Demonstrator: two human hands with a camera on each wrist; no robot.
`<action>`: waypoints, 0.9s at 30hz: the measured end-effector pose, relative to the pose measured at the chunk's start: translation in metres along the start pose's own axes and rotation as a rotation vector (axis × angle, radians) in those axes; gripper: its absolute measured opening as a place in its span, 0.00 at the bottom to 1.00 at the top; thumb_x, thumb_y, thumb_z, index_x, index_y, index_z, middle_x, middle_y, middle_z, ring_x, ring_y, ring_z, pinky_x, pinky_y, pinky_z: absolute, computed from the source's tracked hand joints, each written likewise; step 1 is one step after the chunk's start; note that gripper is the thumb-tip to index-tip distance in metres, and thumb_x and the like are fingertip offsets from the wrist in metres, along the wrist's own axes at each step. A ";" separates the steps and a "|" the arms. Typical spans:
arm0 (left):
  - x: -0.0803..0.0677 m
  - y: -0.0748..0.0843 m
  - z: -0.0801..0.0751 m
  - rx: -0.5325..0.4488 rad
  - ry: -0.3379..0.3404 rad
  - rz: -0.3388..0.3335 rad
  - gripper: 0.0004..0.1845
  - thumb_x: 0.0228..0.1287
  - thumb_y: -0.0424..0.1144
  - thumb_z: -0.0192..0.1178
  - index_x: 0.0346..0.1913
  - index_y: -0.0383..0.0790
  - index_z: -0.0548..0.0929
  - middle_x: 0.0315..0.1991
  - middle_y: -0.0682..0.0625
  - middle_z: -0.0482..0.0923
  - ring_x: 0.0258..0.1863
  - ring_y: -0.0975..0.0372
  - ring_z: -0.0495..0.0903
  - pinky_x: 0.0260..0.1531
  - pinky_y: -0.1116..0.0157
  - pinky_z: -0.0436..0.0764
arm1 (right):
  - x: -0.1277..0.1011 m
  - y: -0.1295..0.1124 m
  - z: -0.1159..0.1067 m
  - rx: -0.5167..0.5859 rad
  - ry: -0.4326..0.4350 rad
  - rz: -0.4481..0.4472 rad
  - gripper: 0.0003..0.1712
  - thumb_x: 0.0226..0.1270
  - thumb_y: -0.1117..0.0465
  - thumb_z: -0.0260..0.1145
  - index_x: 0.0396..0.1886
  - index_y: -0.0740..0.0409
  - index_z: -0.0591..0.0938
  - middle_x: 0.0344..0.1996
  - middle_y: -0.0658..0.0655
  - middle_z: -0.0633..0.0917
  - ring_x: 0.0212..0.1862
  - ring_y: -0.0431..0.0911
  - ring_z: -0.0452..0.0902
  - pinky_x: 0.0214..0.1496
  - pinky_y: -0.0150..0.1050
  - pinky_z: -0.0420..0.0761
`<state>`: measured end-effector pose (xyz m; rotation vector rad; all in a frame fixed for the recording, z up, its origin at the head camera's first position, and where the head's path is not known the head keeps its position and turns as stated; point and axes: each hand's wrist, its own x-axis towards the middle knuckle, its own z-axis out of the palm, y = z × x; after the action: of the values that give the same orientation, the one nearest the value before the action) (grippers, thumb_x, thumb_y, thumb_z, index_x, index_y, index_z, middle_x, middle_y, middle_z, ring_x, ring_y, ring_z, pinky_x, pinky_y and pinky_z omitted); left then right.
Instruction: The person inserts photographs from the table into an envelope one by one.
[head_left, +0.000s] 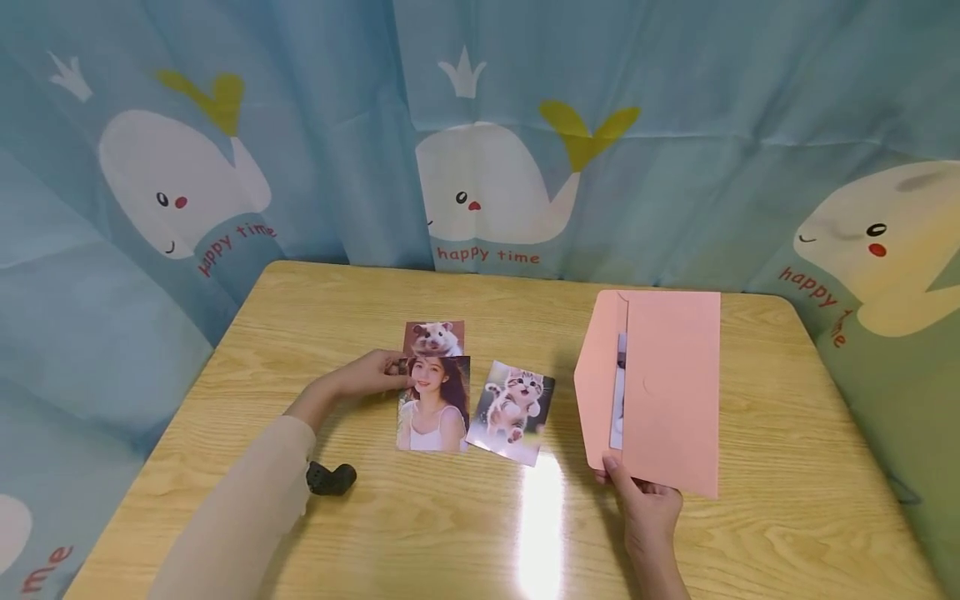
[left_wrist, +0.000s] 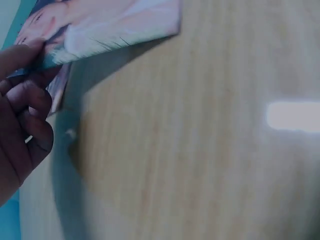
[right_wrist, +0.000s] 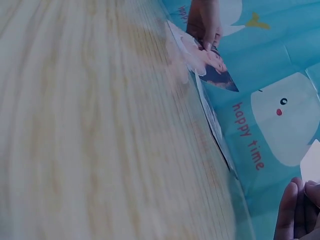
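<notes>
My left hand pinches the left edge of a portrait photo of a person in a white top. In the left wrist view this photo is raised off the table, its shadow below. A hamster photo lies behind it, partly covered. Right of the portrait lies a kitten photo, tilted. My right hand grips the lower edge of a pink envelope, thumb on top. The envelope's flap is unfolded to the left, and a strip of another photo shows inside its opening.
The wooden table has rounded far corners and a bright light reflection near its middle front. A blue curtain with white whales hangs right behind and beside it. A black device sits at my left forearm.
</notes>
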<state>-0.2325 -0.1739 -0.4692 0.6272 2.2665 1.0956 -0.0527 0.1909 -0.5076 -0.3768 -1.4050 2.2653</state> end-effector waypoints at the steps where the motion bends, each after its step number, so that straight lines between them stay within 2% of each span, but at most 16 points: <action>1: -0.003 -0.002 0.003 -0.026 0.004 -0.009 0.10 0.67 0.37 0.56 0.39 0.30 0.72 0.20 0.54 0.66 0.18 0.67 0.64 0.20 0.72 0.64 | 0.000 0.000 0.000 -0.003 0.002 0.004 0.19 0.52 0.84 0.63 0.44 0.70 0.76 0.27 0.58 0.87 0.21 0.47 0.84 0.25 0.36 0.83; 4: -0.011 -0.013 0.011 -0.073 0.027 -0.015 0.11 0.70 0.37 0.52 0.41 0.29 0.70 0.18 0.54 0.65 0.15 0.68 0.63 0.18 0.72 0.63 | 0.000 0.000 -0.001 -0.010 0.000 0.007 0.19 0.52 0.84 0.63 0.44 0.70 0.76 0.27 0.58 0.87 0.21 0.46 0.84 0.26 0.36 0.83; 9: -0.022 -0.019 0.024 -0.096 0.171 -0.023 0.13 0.71 0.40 0.52 0.34 0.31 0.70 0.13 0.55 0.64 0.12 0.67 0.62 0.16 0.71 0.63 | 0.000 0.000 -0.001 0.001 -0.001 0.006 0.19 0.52 0.85 0.62 0.43 0.69 0.77 0.27 0.58 0.87 0.21 0.46 0.84 0.25 0.35 0.83; 11: -0.025 -0.021 0.028 -0.137 0.231 -0.034 0.14 0.70 0.41 0.53 0.31 0.32 0.70 0.11 0.55 0.64 0.11 0.66 0.62 0.14 0.71 0.63 | -0.001 -0.001 -0.001 0.001 -0.003 0.006 0.19 0.52 0.85 0.62 0.43 0.68 0.77 0.27 0.58 0.87 0.21 0.46 0.84 0.26 0.35 0.83; 14: -0.028 -0.021 0.034 -0.200 0.284 -0.044 0.14 0.69 0.41 0.55 0.33 0.32 0.71 0.10 0.53 0.65 0.09 0.64 0.65 0.13 0.70 0.64 | -0.002 -0.001 -0.001 -0.009 0.004 0.014 0.19 0.52 0.85 0.62 0.43 0.67 0.77 0.27 0.57 0.87 0.21 0.46 0.84 0.26 0.35 0.83; 20: -0.031 -0.015 0.040 -0.251 0.348 -0.033 0.13 0.69 0.41 0.55 0.35 0.31 0.72 0.10 0.54 0.66 0.10 0.64 0.67 0.15 0.70 0.67 | -0.002 0.000 -0.002 -0.025 0.021 0.022 0.19 0.52 0.85 0.62 0.43 0.66 0.76 0.27 0.56 0.87 0.20 0.46 0.83 0.26 0.35 0.83; 24: -0.030 -0.006 0.045 -0.288 0.356 0.002 0.11 0.69 0.37 0.55 0.38 0.29 0.72 0.11 0.55 0.67 0.11 0.65 0.67 0.15 0.71 0.67 | -0.001 0.001 -0.003 -0.042 0.013 0.011 0.19 0.52 0.84 0.63 0.43 0.66 0.76 0.26 0.56 0.87 0.20 0.46 0.83 0.27 0.36 0.83; 27: -0.030 0.005 0.049 -0.267 0.356 0.041 0.11 0.68 0.36 0.56 0.40 0.27 0.74 0.13 0.53 0.67 0.12 0.64 0.67 0.15 0.70 0.67 | -0.001 0.001 -0.002 -0.056 0.007 0.009 0.19 0.53 0.83 0.63 0.43 0.66 0.76 0.26 0.56 0.87 0.20 0.46 0.83 0.28 0.37 0.83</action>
<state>-0.1777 -0.1622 -0.4828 0.3949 2.3415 1.6033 -0.0510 0.1920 -0.5096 -0.4093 -1.4690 2.2329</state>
